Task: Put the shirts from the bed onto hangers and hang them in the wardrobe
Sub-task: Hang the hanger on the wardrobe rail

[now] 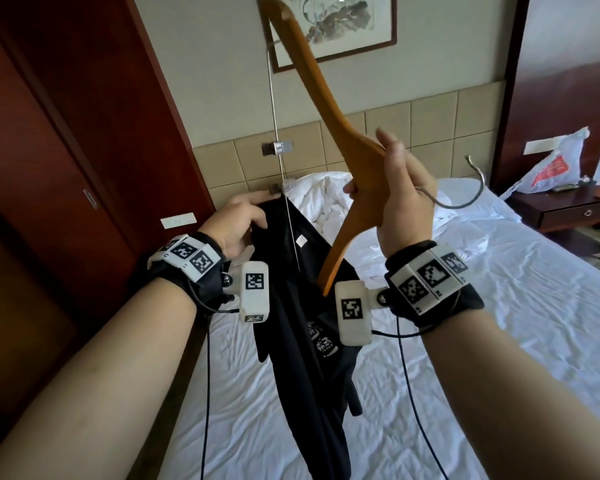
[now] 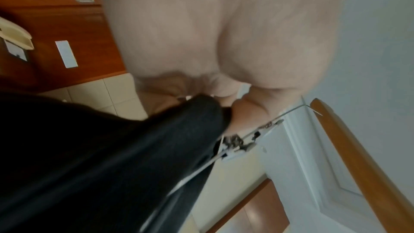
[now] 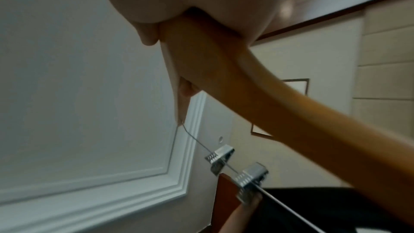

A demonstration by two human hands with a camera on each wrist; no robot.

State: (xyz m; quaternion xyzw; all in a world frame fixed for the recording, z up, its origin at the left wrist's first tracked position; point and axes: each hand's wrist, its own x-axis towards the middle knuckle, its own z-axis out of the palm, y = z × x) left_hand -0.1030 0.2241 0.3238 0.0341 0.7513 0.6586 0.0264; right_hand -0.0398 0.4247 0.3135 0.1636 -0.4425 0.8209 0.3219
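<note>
Mid-step, threading hanger into shirt held above bed: right hand gripping hanger's middle, left hand pinching shirt collar; next, probably lower arm deeper, then upper arm into other shoulder.

A black shirt with a white printed logo hangs limp above the bed, its collar uppermost. A wooden hanger with metal hook and clip bar stands steeply tilted, its lower arm inside the collar.
</note>
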